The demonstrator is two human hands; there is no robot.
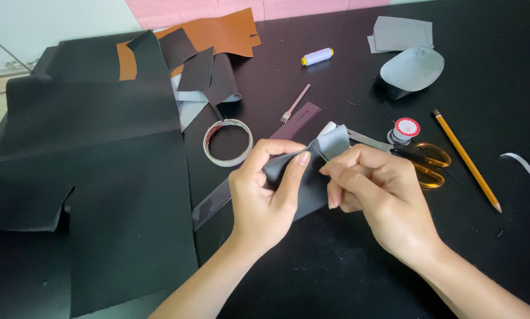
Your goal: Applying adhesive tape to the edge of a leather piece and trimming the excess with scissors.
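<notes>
Leather piece [312, 177] between both hands [318, 189]

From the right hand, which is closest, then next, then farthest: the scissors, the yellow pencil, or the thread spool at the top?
From the right hand:
1. Scissors, just beyond its knuckles.
2. Yellow pencil, farther right.
3. Thread spool, far up the table.

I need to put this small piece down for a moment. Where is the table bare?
Bare table lies between the forearms, and below the pencil at right. Crowded: the tape ring, ruler and scissors beyond the hands, and black sheets at left.
</notes>
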